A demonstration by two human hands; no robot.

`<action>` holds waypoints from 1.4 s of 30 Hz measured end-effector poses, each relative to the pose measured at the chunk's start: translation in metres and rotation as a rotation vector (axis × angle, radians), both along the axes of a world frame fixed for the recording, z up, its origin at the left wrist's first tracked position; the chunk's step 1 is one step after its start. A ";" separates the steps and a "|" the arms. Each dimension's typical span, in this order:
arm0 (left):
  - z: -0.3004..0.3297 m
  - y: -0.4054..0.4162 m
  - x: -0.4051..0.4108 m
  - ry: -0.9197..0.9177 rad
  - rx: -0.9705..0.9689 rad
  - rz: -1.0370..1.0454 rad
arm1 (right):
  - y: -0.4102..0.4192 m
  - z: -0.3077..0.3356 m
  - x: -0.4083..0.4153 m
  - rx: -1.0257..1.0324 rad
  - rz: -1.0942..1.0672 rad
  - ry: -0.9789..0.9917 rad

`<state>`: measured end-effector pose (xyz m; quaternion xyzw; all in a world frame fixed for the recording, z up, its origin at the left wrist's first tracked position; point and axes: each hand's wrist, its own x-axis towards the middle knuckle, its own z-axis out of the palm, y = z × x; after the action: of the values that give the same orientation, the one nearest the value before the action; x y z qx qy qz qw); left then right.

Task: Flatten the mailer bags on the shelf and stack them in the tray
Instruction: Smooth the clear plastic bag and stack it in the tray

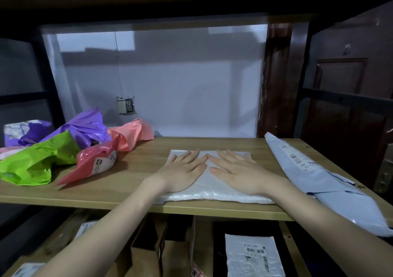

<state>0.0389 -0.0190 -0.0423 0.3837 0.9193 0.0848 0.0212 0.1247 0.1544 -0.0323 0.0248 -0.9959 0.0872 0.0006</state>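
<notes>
A white mailer bag (pixel 212 191) lies flat on the wooden shelf (pixel 140 161), near its front edge. My left hand (pixel 182 170) and my right hand (pixel 236 170) both press down on it with straight, spread fingers, the fingertips almost meeting in the middle. Crumpled mailer bags are piled at the shelf's left: a green one (pixel 36 161), a red one (pixel 95 164), a purple one (pixel 83 127) and a pink one (pixel 131 136). A light blue mailer bag (pixel 319 176) lies along the shelf's right side, past the front edge.
Black uprights of the rack stand at left and right. The lower shelf holds cardboard boxes (pixel 148 244) and a dark tray-like container (pixel 217 244) with a white labelled bag (pixel 251 255) in it. A white wall and a brown door are behind.
</notes>
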 end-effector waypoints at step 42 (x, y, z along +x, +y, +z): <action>0.000 -0.002 0.006 -0.072 -0.020 0.032 | 0.001 -0.012 -0.004 0.000 -0.068 -0.099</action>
<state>0.0451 -0.0208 -0.0426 0.3655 0.9247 0.0899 0.0568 0.1208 0.1551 -0.0445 -0.0133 -0.9950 0.0881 -0.0457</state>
